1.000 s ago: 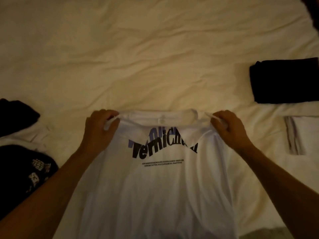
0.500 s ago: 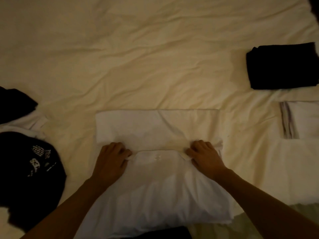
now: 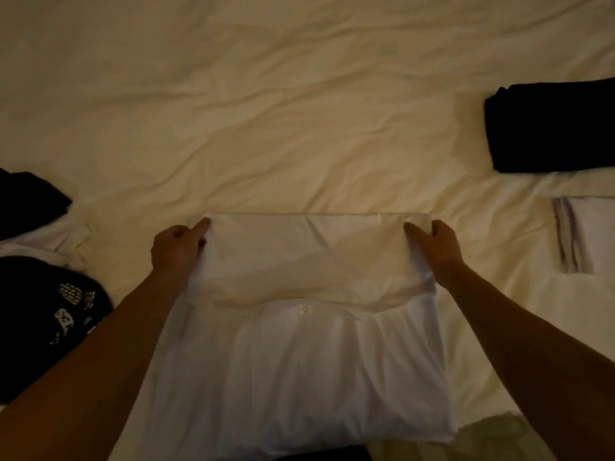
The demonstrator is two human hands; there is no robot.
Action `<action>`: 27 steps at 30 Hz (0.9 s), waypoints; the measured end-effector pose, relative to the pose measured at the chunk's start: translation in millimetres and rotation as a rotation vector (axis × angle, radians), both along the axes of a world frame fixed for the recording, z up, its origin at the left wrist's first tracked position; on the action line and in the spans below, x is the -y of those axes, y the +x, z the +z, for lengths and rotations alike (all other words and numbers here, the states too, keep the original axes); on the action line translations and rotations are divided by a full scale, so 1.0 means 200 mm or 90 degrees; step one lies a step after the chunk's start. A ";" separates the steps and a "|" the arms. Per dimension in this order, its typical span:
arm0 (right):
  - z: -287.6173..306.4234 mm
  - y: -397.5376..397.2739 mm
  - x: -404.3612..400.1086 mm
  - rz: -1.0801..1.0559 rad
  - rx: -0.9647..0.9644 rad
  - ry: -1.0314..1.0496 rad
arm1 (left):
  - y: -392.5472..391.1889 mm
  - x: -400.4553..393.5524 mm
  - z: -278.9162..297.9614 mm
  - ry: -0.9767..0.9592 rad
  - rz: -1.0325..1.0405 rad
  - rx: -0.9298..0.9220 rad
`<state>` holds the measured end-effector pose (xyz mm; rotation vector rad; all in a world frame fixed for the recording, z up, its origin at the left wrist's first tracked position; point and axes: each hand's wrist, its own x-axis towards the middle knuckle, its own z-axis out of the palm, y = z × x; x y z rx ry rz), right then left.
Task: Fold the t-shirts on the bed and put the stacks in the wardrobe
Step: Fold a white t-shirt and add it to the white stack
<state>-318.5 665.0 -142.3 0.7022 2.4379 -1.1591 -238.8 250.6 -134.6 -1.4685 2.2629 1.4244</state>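
A white t-shirt (image 3: 299, 361) lies half-folded at the near edge of the bed (image 3: 299, 111), its far band doubled over and ending in a straight fold line. The left hand (image 3: 178, 249) grips the far left corner of that band, fingers curled into the cloth with the index finger pointing along the edge; the right hand (image 3: 436, 251) grips the far right corner the same way, fingers curled round the fabric. To the right sit a folded black shirt (image 3: 552, 128) and, nearer, a folded white stack (image 3: 589, 241); to the left lies a heap of unfolded dark shirts (image 3: 43, 314). The next fold looks likely to bring this band toward the body. The risk is that thin, slack cloth sags between the two hands, so the middle could bunch or the layers underneath slip out of line, leaving a crooked bundle. Uneven pulling by either hand would skew the edge.
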 end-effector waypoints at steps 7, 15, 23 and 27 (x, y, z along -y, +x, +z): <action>0.01 -0.11 0.00 -0.068 -0.096 -0.057 | -0.07 0.00 -0.02 0.088 0.127 -0.126; -0.03 -0.19 0.01 -0.077 -0.135 -0.084 | -0.15 0.06 -0.04 0.097 0.099 -0.165; 0.00 -0.60 0.07 -0.059 -0.231 -0.042 | -0.53 0.14 -0.01 0.015 0.018 -0.239; 0.04 -0.87 0.13 0.013 -0.216 0.028 | -0.73 0.17 -0.05 -0.188 -0.078 -0.162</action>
